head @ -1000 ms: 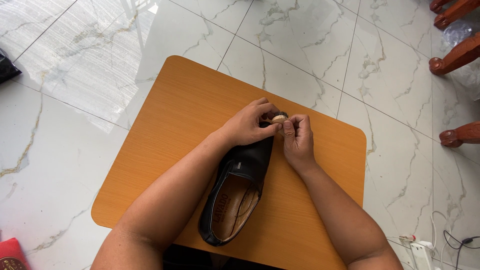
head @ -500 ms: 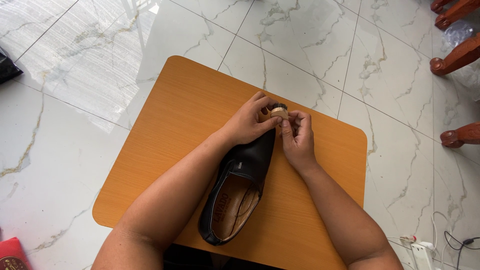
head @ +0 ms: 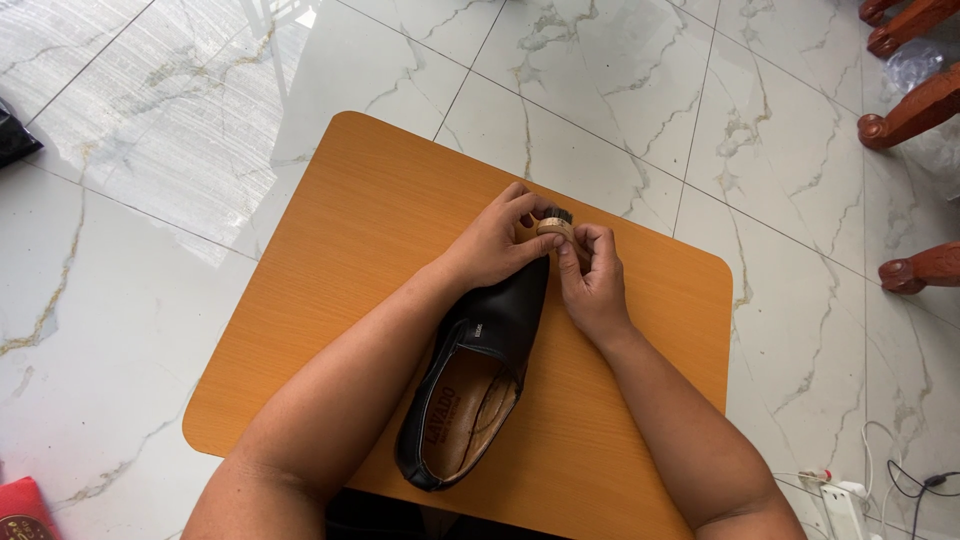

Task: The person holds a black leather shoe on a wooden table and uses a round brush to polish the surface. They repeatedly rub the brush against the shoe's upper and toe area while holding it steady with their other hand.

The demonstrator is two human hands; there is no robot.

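A black slip-on leather shoe (head: 490, 350) with a tan lining lies on a small orange wooden table (head: 350, 250), toe pointing away from me. My left hand (head: 495, 243) rests over the shoe's toe and touches a small wooden brush (head: 553, 226) with dark bristles. My right hand (head: 590, 275) pinches that brush from the right, just above the toe. Both hands meet at the brush; the toe tip is hidden beneath them.
The table stands on a glossy white marble-patterned tile floor (head: 200, 120). Carved reddish wooden furniture legs (head: 905, 110) are at the upper right. A white power strip with cables (head: 850, 495) lies at the lower right; a red object (head: 20, 505) at the lower left.
The brush has shifted slightly between my fingers, with my left thumb and right fingers regripping it. The shoe and my arms stay almost where they were.
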